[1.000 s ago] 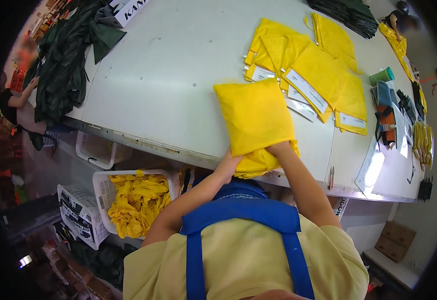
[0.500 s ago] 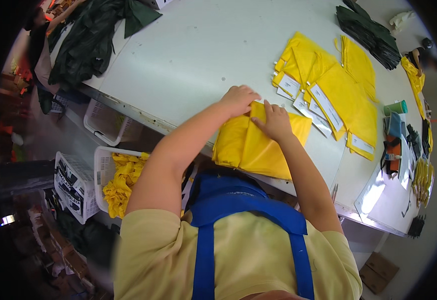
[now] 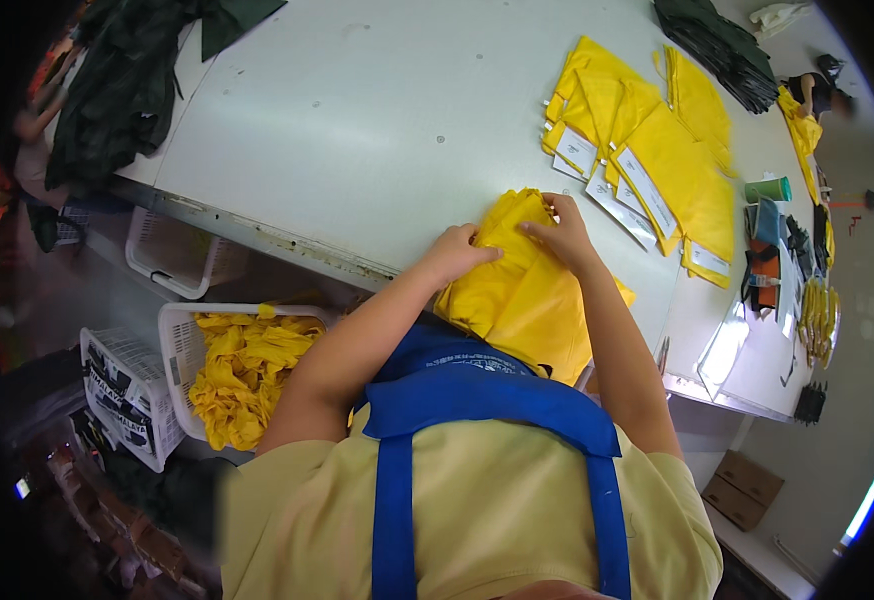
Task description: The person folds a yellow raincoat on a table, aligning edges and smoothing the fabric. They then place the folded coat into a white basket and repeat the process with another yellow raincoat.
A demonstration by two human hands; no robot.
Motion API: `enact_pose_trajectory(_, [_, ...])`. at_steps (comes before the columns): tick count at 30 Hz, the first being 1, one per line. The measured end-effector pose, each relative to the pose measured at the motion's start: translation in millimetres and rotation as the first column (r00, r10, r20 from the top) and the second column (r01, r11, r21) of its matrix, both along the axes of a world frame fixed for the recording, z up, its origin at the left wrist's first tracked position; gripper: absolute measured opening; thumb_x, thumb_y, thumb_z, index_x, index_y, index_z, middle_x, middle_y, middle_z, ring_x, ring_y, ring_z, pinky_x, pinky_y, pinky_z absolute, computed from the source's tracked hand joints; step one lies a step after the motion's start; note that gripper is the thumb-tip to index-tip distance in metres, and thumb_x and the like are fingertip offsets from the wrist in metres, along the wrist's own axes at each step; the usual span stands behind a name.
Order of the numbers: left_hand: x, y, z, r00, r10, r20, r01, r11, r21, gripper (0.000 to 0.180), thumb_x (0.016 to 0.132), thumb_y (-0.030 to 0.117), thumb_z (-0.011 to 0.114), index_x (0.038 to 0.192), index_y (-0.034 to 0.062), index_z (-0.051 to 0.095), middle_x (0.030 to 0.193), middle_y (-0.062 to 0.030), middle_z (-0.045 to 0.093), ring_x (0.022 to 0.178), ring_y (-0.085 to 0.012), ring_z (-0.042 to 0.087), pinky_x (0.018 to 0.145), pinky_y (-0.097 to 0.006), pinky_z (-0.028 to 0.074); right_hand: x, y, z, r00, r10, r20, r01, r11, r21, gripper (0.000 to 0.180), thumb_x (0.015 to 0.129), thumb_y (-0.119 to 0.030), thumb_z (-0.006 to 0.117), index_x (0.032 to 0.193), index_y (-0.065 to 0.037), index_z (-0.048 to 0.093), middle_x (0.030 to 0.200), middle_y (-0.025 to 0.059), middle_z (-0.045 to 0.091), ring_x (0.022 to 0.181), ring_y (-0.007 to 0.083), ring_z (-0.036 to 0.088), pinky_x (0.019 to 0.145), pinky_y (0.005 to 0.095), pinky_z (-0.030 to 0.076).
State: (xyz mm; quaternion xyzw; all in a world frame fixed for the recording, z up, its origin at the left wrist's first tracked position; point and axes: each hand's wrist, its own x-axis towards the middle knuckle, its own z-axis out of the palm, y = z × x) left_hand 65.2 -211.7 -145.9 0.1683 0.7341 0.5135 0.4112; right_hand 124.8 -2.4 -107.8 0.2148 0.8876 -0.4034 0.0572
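Observation:
A folded piece of thin yellow fabric [image 3: 522,300], perhaps a garment, lies at the table's near edge against my blue apron [image 3: 457,360]. My left hand [image 3: 457,255] grips its upper left side, thumb on top and fingers curled under. On the upper right my right hand [image 3: 561,236] pinches the gathered far edge, its thumb pointing inward. Between the hands the cloth is bunched and raised, and its lower part hangs toward my lap. Just beyond my right hand lie several flat yellow folded pieces [image 3: 692,215] with white paper tags [image 3: 645,188].
White table [image 3: 357,130] spreads ahead, with dark green fabric [image 3: 117,90] at far left and a dark green stack [image 3: 717,55] at far right. A green cylinder [image 3: 768,189] stands right. Below left, a white basket [image 3: 172,345] holds crumpled yellow cloth. Co-workers stand at both far sides.
Both hands have gripped and lifted the fabric's far edge, which was lying flatter. The cloth is now bunched and turned, closer to my body. My view has shifted slightly.

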Motion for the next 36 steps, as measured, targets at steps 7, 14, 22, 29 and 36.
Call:
enact_pose_trajectory(7, [29,1,9,0.995,-0.096,0.031,0.081,0.939,0.334,0.047,0.083,0.023,0.065,0.119,-0.0025,0.051,0.112,-0.0168,0.056,0.103,-0.0206,0.054,0.088,-0.031,0.043,12,0,34,0.995,0.018,0.099,0.031,0.882,-0.47,0.067,0.069,-0.02,0.081,0.122,-0.003,0.043,0.113,0.01,0.055,0.101,0.0175,0.055,0.087,0.03,0.047])
enact_pose_trajectory(14, [5,22,-23,0.987,0.098,-0.124,-0.106,0.993,-0.052,0.028,0.083,0.016,0.061,0.109,0.0041,0.061,0.09,-0.0154,0.061,0.083,-0.0299,0.06,0.075,-0.037,0.047,1,13,39,0.985,0.062,0.16,0.017,0.893,-0.449,0.07,0.067,-0.022,0.082,0.123,-0.002,0.044,0.108,0.0117,0.059,0.101,0.0197,0.056,0.086,0.0305,0.047])
enact_pose_trajectory(22, [2,41,24,0.904,-0.011,-0.427,0.013,1.0,0.002,0.009,0.082,0.013,0.06,0.088,0.0067,0.063,0.09,-0.016,0.063,0.081,-0.0303,0.062,0.07,-0.036,0.048,-6,39,47,0.966,0.153,0.207,-0.036,0.877,-0.48,0.07,0.065,-0.019,0.081,0.124,-0.004,0.046,0.109,0.012,0.059,0.102,0.0199,0.056,0.088,0.0306,0.045])
enact_pose_trajectory(29, [-14,61,30,0.958,-0.05,0.281,-0.004,0.982,0.188,0.036,0.086,0.005,0.045,0.122,0.0015,0.047,0.097,-0.0085,0.064,0.085,-0.0158,0.06,0.075,-0.029,0.047,-7,46,58,0.98,0.179,0.082,-0.083,0.755,-0.65,0.07,0.063,-0.013,0.08,0.124,-0.005,0.048,0.108,0.0057,0.059,0.098,0.0158,0.055,0.086,0.0276,0.046])
enact_pose_trajectory(36, [-42,62,39,0.698,-0.342,0.63,0.067,0.906,0.417,0.04,0.083,0.001,0.041,0.121,0.0026,0.054,0.092,-0.0093,0.063,0.077,-0.0127,0.06,0.069,-0.022,0.047,2,42,57,0.981,0.137,0.139,-0.041,0.841,-0.54,0.06,0.062,-0.01,0.083,0.113,0.003,0.055,0.096,0.0077,0.063,0.086,0.0141,0.06,0.075,0.0269,0.05])
